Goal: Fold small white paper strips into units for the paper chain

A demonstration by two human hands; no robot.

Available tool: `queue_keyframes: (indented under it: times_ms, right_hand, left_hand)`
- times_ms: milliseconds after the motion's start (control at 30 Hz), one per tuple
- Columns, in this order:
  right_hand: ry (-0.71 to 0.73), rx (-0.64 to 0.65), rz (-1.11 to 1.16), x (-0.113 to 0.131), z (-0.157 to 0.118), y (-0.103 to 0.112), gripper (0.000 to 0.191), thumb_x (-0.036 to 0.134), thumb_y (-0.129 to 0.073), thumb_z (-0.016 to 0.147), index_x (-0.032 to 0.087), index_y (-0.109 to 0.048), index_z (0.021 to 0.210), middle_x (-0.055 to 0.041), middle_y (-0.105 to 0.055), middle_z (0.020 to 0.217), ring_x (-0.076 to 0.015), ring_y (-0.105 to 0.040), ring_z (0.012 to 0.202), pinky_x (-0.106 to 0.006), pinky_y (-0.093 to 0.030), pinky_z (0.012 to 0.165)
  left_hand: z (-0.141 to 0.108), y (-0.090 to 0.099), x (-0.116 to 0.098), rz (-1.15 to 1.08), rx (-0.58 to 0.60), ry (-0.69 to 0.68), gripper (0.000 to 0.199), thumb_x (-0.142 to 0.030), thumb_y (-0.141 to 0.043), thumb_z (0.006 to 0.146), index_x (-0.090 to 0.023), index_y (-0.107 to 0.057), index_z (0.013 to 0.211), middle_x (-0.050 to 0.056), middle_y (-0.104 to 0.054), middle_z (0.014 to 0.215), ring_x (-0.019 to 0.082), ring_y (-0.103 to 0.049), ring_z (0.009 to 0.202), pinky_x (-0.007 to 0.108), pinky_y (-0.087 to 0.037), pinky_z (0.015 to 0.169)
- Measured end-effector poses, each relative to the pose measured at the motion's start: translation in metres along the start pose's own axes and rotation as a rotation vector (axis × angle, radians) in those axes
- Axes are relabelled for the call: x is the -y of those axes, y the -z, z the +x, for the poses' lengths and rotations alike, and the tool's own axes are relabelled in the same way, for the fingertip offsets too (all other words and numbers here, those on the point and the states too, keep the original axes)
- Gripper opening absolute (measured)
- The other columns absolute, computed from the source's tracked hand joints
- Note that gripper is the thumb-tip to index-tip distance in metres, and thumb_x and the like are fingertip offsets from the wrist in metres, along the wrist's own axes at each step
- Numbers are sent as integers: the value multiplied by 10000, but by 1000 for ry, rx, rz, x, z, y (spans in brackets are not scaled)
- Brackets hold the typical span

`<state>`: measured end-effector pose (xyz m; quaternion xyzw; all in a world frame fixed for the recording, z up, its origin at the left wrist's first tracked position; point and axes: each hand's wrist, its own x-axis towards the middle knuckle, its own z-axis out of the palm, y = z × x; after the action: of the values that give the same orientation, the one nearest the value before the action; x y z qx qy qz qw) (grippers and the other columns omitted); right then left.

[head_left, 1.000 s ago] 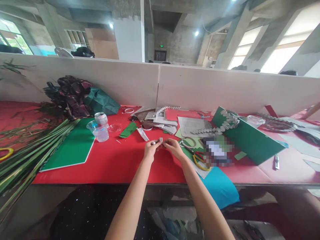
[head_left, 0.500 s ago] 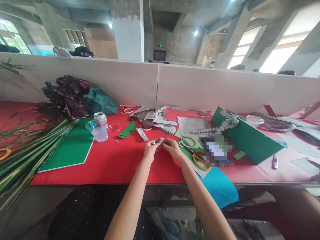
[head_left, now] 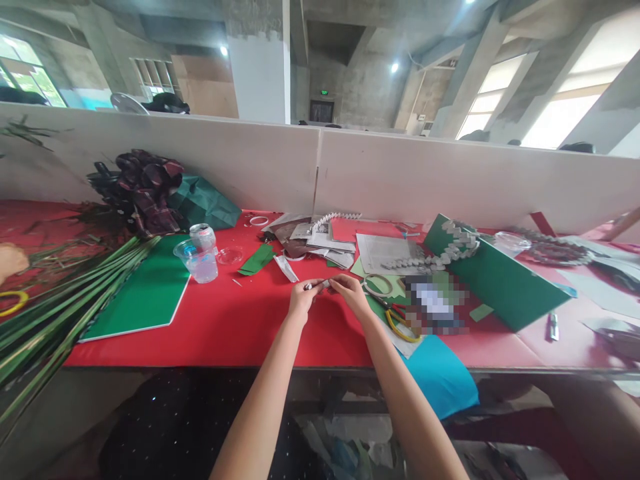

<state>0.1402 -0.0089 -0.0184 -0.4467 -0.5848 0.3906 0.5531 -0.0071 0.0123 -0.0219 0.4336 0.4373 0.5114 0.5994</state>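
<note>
Over the red tabletop, my left hand pinches one end of a small folded piece of grey-white paper. My right hand has its fingertips closed on the other end, close against the left. The fingers cover most of the piece. Just beyond the left hand lies a whitish paper strip. Right of my right hand are a roll of tape and pliers with red and yellow handles. Chains of folded grey paper rest farther right.
Long green leaves lie across a green board at left. A plastic cup and a can stand nearby. Another green board stands upright at right. A blue sheet overhangs the front edge. Another person's hand shows at far left.
My fingers have shifted slightly on the folded paper, and the right fingers now cover more of it. Another person's hand has come into view at the far left.
</note>
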Motion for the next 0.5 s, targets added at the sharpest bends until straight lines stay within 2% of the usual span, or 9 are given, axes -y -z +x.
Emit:
queue_keyframes:
  times_ms: [200,333,500]
  right_hand:
    - [36,-40,-112,-7,2,-1,197,305,-611,729,176,-658,870,-59,-679,816,-185,-607,723,-320,-478,700]
    - [81,-36,-230,-17,5,1,191,215,-583,686,182,-668,854,-50,-686,830,-186,-601,743,-316,-463,713]
    - [91,-94,-246,-23,6,2,171,201,-570,665,184,-654,813,-37,-677,773,-187,-597,710,-300,-453,672]
  left_hand:
    - [-2,-5,4,50,-54,-52,325,-293,-801,563,-149,-740,848,69,-692,729,153,-585,664,246,-412,572]
    - [-5,-11,5,53,-32,-92,313,-258,-808,560,-158,-743,849,75,-709,789,176,-611,748,277,-461,684]
    - [-8,-16,4,56,27,-97,357,-243,-802,578,-144,-728,913,93,-717,915,188,-618,839,280,-466,748]
